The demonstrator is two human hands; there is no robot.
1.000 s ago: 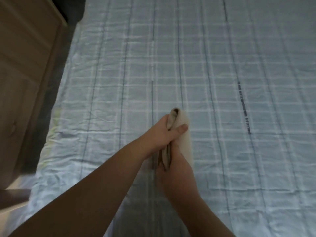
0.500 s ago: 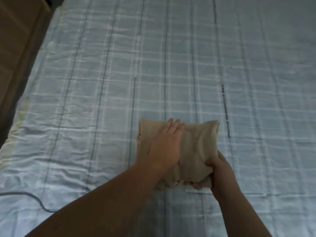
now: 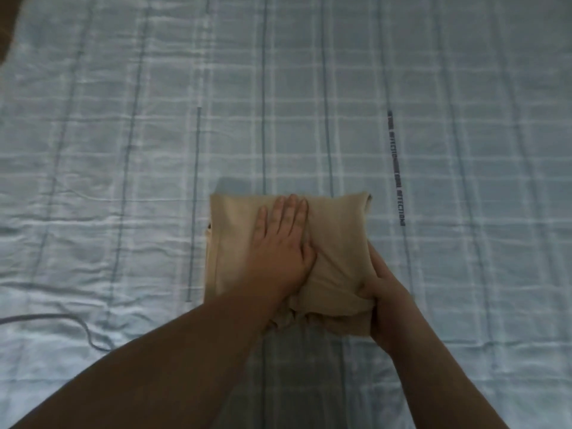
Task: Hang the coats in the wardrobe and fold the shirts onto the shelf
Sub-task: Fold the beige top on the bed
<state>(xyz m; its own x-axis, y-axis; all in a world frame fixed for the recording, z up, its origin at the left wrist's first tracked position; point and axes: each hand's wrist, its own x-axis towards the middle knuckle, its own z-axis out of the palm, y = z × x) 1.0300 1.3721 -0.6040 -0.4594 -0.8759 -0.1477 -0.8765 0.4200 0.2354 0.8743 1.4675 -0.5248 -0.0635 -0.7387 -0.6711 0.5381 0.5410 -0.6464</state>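
Bed (image 3: pixel 433 88): fills nearly the whole view, covered by a pale blue sheet with a grid of white bands and thin dark lines; the cloth is lightly creased, more so on the left side.
Printed strip (image 3: pixel 396 168): a narrow dark line of lettering on the sheet, running away from the viewer, just right of the shirt's far right corner; the words are too blurred to read in full.
Wooden corner (image 3: pixel 7 23): a brown edge of furniture shows at the top left, beyond the bed.
Cable (image 3: pixel 46 318): a thin grey cord lies on the sheet at the lower left, curving toward the near edge, well apart from the shirt.
Shirt (image 3: pixel 235 243): beige, folded into a rough square, lying flat on the bed at the middle of the view; its near edge is bunched and uneven, with loose folds showing under the top layer.
Left hand (image 3: pixel 280 252): laid palm down on the top of the shirt, fingers straight and close together, pointing away from the viewer; it presses the cloth flat and grips nothing.
Right hand (image 3: pixel 382 292): at the shirt's near right corner, thumb on top and fingers curled around the edge, gripping the folded cloth there; the cloth puckers toward this grip.
Forearms: both bare, entering from the bottom edge, the left one crossing in from the lower left.
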